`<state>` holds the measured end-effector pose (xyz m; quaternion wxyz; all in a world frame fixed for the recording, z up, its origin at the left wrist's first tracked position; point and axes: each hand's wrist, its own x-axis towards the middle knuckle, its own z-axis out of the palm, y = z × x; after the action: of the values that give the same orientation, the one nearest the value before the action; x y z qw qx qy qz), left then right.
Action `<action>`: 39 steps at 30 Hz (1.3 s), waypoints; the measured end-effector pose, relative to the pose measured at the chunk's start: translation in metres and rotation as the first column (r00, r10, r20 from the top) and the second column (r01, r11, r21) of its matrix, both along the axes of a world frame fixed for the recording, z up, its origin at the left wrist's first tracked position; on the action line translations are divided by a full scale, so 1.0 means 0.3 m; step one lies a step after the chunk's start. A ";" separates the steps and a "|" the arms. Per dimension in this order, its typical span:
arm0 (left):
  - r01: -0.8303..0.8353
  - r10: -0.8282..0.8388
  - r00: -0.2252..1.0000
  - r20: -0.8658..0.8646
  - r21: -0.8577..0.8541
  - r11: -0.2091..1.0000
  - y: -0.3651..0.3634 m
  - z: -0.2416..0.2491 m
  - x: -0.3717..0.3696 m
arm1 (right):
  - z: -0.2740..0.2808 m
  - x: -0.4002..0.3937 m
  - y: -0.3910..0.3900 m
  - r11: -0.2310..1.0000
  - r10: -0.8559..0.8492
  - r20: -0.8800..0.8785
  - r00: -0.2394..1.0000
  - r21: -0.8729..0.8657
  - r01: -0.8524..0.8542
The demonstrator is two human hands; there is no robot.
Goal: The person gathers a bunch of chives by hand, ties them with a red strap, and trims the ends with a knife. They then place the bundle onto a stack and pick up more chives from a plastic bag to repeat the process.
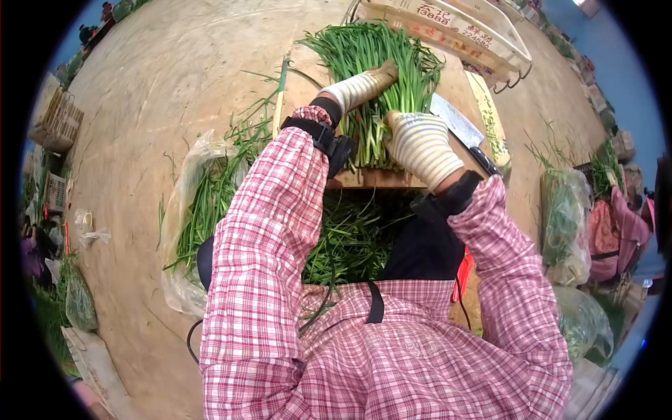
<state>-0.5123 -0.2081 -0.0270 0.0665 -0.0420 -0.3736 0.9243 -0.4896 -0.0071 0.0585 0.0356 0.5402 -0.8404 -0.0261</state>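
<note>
From where I stand, the greens (381,49) lie in a thick pile on the wooden board (306,94), leafy tips pointing away from the person and pale stalk ends by the near edge.

The left hand (360,85), in a striped glove with dark, soiled fingers, lies across the middle of the pile. Its fingers are held close together and rest on the stalks; whether they pinch any, I cannot tell. The right hand (424,145), gloved too, is at the right side of the pale stalks, fingers bent in against them, the tips partly hidden among them. How tight that hold is, I cannot tell.

Just to the right of the right hand, the knife (458,124) lies on the board, its black handle towards the person. Past the board's far right corner sits a crate (448,26) with red lettering. Loose leaves (357,234) are heaped below the near edge. On the floor to the left, an open plastic bag (183,210) holds more greens. Off to the right, a wrapped bundle (564,217) stands near another person (626,227) in pink.
</note>
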 end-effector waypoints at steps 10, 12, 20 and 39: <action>-0.018 0.023 1.000 -0.012 0.287 0.958 0.011 -0.038 0.016 | -0.075 0.032 -0.019 0.989 -0.011 -0.093 0.996 -0.146 -0.003; 0.013 -0.002 0.999 -0.043 0.254 0.967 -0.005 -0.055 0.000 | 0.009 0.136 0.041 0.998 -0.036 0.100 0.994 0.057 0.031; -0.037 0.034 0.999 0.015 0.439 0.898 0.007 0.004 0.044 | 0.081 0.149 0.121 0.870 0.493 0.466 0.735 -0.292 -0.398; -0.157 0.166 0.986 -0.004 0.296 0.942 0.042 -0.018 0.054 | -0.028 0.032 -0.013 0.960 0.277 -0.171 0.946 0.103 -0.262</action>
<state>-0.4962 -0.1955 -0.0325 0.0015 0.0125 -0.5083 0.8611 -0.4801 -0.0111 0.0502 0.0950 0.6461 -0.7501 -0.1041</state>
